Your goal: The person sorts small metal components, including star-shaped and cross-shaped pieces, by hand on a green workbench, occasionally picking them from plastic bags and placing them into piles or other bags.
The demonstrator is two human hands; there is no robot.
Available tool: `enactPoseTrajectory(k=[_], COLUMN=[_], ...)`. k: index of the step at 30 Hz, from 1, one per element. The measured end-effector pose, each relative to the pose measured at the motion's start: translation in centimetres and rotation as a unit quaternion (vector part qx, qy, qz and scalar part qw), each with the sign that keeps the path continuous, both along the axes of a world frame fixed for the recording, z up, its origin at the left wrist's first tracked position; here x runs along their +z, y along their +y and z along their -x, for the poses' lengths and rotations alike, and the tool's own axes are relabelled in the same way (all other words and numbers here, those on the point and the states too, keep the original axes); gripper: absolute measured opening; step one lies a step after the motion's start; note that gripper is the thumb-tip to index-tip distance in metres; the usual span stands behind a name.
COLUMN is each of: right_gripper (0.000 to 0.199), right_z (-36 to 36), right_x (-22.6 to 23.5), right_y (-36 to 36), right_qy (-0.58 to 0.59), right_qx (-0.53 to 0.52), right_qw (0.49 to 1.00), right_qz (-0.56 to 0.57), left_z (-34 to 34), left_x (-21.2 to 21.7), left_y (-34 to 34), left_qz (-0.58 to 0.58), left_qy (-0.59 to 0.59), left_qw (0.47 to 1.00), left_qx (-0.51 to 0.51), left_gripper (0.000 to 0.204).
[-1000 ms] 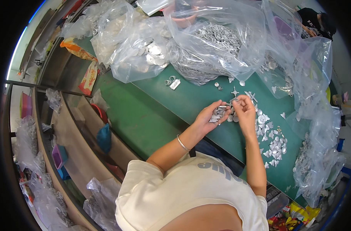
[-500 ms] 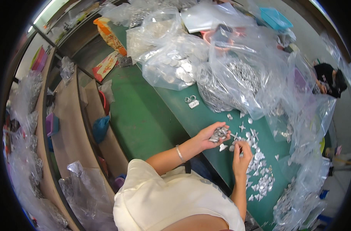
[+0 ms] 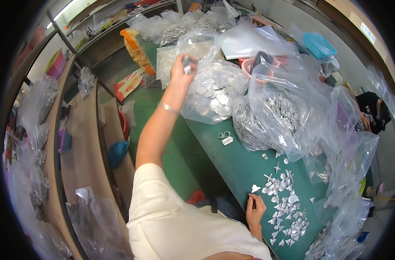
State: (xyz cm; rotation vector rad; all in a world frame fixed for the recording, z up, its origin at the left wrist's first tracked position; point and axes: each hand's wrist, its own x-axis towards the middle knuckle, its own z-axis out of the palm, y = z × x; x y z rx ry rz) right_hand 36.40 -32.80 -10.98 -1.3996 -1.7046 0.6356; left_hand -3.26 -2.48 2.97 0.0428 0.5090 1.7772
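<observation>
My left hand (image 3: 180, 73) is stretched out over the clear plastic bags at the far left of the table. Its fingers curl round a handful of small silver metal pieces (image 3: 187, 65). Near the table's front edge my right hand (image 3: 255, 212) has its fingers bent together. Whether anything is between them is hidden. Just beyond its fingertips lies a silver metal piece (image 3: 255, 188), apart from the others. A loose spread of small silver metal charms (image 3: 288, 203), some cross-shaped and some round, covers the green table to the right of that hand.
A clear bag of silver discs (image 3: 215, 102) sits below my left hand, with a bag of silver metal parts (image 3: 249, 123) beside it. Rings with a white tag (image 3: 226, 139) lie before them. A blue basket (image 3: 319, 45) stands at the back; shelving (image 3: 87, 160) runs along the left.
My left hand has swung from beside the right hand to above the far-left bags, carrying its handful. The right hand has drawn back toward the table edge. The view has shifted.
</observation>
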Motion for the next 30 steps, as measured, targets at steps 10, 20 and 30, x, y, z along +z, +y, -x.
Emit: enactPoseTrajectory(k=[10, 20, 30], right_gripper=[0.008, 0.005, 0.007], right_z=[0.6, 0.3, -0.9], right_x=[0.9, 0.0, 1.1], right_y=[0.4, 0.4, 0.2], right_qy=[0.043, 0.059, 0.11], right_qx=[-0.002, -0.011, -0.041], right_qw=[0.999, 0.998, 0.993], right_qz=[0.015, 0.009, -0.017], left_z=[5.6, 1.4, -20.1], left_x=[-4.5, 1.4, -0.5], left_y=[17.0, 10.5, -13.4], left_qz=[-0.03, 0.102, -0.348], left_qy=[0.068, 0.551, 0.488], left_qw=[0.994, 0.823, 0.8], left_qx=[0.075, 0.094, -0.001], left_gripper=[0.036, 0.032, 0.012])
